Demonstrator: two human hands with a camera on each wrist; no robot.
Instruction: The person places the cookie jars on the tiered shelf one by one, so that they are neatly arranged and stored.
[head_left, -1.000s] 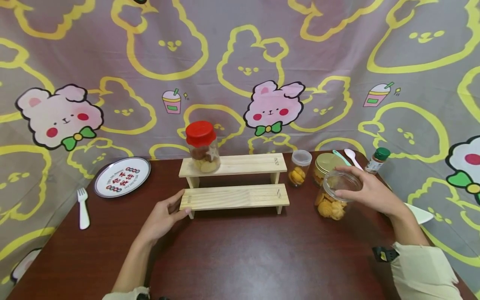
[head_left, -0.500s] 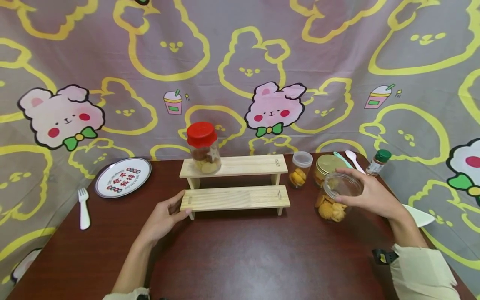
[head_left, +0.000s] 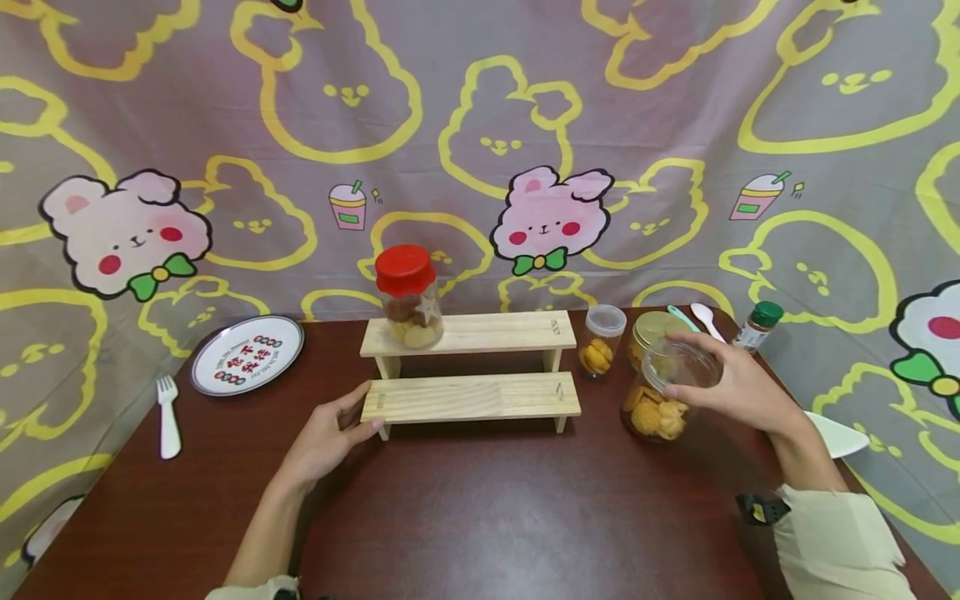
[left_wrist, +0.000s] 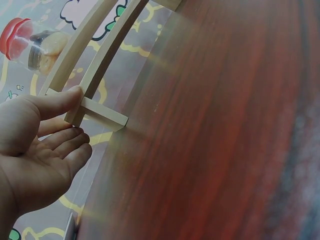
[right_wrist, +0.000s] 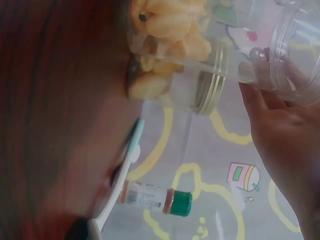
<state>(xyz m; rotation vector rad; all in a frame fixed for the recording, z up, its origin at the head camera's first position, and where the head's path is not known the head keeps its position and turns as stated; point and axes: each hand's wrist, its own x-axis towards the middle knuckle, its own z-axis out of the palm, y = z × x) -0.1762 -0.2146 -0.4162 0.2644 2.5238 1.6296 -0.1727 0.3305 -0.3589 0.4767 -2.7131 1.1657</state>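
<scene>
Held jar shifted left; only right-wrist view shows barcode.

White fork near a round plate — green-capped bottle beside a white spoon.

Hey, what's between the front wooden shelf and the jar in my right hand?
In the head view, just bare tabletop; the small pale-lidded jar stands farther back.
</scene>
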